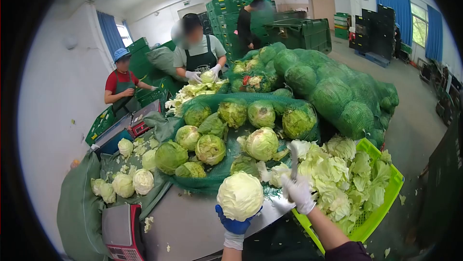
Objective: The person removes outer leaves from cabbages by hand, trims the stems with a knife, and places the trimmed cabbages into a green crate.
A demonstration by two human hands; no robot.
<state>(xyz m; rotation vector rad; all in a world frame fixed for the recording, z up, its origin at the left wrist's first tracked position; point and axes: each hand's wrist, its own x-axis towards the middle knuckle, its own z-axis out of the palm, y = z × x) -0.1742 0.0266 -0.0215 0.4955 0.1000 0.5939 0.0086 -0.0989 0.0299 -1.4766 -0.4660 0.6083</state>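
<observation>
My left hand (233, 223), in a blue and white glove, holds up a pale trimmed cabbage (240, 196) from below, over the metal table (193, 222). To its right, my right hand (300, 194), in a white glove, is closed round the handle of a knife (293, 160) whose blade points upward. Behind both hands, several untrimmed cabbages (210, 149) lie on green netting (231, 160). Loose leaves (333, 179) fill a lime-green crate (386, 205) beside my right hand.
Trimmed cabbages (123, 185) lie on green sacking (79, 208) at left, near a red scale (117, 227). Filled net sacks (342, 92) are piled at right. One person (200, 53) handles a cabbage across the table; two others stand farther back.
</observation>
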